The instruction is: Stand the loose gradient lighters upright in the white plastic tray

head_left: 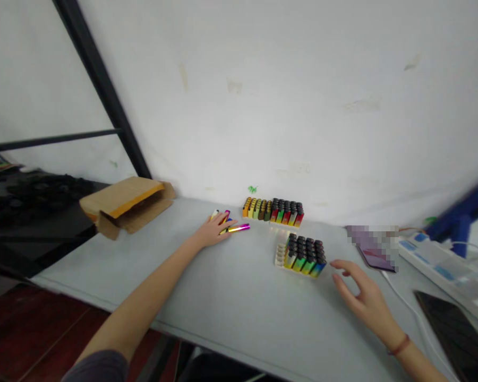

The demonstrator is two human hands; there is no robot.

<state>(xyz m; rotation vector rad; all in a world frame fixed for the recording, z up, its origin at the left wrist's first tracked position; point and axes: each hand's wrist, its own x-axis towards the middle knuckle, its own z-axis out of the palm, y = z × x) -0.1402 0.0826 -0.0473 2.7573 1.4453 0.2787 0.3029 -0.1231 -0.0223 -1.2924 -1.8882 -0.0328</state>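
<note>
Over a few loose lighters on the table lies my left hand [212, 232], its fingers stretched out and partly covering them. A shiny purple-and-yellow lighter [239, 228] sticks out beside its fingertips. To the right stands a white tray [279, 255] with upright multicoloured lighters [305, 253] with black tops; its left column of slots holds none. My right hand [356, 292] hovers just right of this tray, thumb and fingers apart, nothing between them. Farther back, near the wall, is another group of upright lighters, yellow-to-brown ones [257, 209] on the left and red-and-green ones [287, 212] on the right.
An open cardboard box [129, 204] lies on its side at the table's left. On the right are a phone [376, 254] with a white cable, a dark phone [454, 329] and a white power strip [442, 265]. A white wall [263, 106] bounds the table behind.
</note>
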